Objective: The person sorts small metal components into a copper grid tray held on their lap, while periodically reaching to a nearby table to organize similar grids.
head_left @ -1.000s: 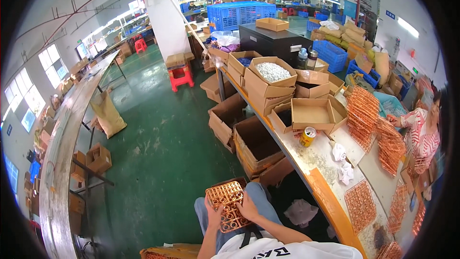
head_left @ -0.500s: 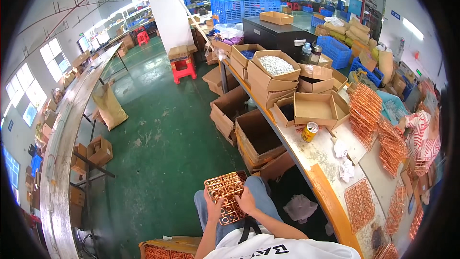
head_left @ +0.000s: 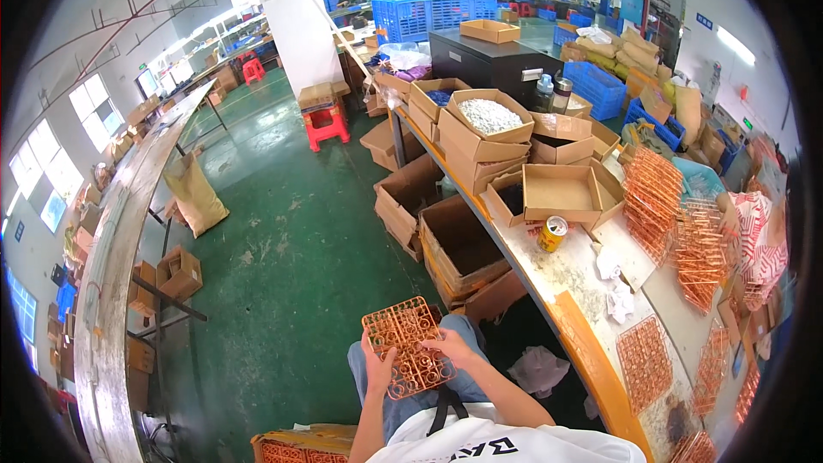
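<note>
Above my lap I hold a copper-coloured grid (head_left: 410,326) filled with small rings, tilted so its face shows. My left hand (head_left: 378,369) grips its left edge, with the thumb on the face. On the right edge lies my right hand (head_left: 453,348), thumb across the front and fingers partly hidden behind. Whether more than one grid is in my hands, I cannot tell. A carton (head_left: 336,439) by my left leg contains similar grids.
On the bench (head_left: 576,326) to my right are a yellow can (head_left: 552,234), crumpled white tissue (head_left: 619,300), a flat copper grid (head_left: 645,366) and stacked grids (head_left: 649,201). Open cartons (head_left: 463,244) stand below its edge. A person in a red-and-white patterned top (head_left: 759,236) is at far right.
The grid has turned in my hands, its face now a duller orange and its outline more slanted. My right hand has shifted slightly. At far right, the person's arm has moved away from the stacked grids.
</note>
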The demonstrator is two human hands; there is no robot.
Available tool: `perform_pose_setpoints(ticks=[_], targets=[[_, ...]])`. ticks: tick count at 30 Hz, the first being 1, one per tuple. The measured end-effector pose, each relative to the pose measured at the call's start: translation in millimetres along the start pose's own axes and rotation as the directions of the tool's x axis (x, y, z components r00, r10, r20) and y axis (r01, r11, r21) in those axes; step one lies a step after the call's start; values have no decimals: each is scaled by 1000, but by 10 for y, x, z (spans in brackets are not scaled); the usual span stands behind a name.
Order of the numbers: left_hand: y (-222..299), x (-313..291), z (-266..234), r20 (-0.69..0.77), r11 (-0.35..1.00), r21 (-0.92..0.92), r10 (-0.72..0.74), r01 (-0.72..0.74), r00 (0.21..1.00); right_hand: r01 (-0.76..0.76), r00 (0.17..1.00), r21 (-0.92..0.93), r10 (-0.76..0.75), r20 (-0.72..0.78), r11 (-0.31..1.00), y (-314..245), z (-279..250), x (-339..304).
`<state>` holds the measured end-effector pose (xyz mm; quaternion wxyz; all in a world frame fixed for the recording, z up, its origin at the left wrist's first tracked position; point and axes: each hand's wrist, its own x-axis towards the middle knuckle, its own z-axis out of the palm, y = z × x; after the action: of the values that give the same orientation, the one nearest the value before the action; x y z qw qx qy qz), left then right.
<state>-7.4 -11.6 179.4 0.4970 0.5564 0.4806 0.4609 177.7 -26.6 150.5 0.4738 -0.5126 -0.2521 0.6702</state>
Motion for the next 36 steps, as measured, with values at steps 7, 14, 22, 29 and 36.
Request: perform_pose_setpoints(ticks=[7, 14, 22, 29, 36], targets=[[-79, 50, -67, 18, 993, 119, -13, 11, 1000, -45, 995, 84, 37, 90, 995, -26, -8, -22], [-113, -21, -149, 15, 973, -119, -198, 199, 980, -17, 983, 156, -11, 181, 988, -181, 65, -173], [-83, -56, -183, -28, 993, 14, -120, 121, 992, 49, 967, 164, -88, 240, 985, -140, 29, -224], [50, -148, -165, 216, 865, -269, -375, 425, 901, -107, 927, 338, -29, 374, 935, -183, -1, -308], [-18, -113, -222, 265, 827, -346, -367, 443, 892, -361, 761, 609, -154, 630, 707, -38, -3, -206]])
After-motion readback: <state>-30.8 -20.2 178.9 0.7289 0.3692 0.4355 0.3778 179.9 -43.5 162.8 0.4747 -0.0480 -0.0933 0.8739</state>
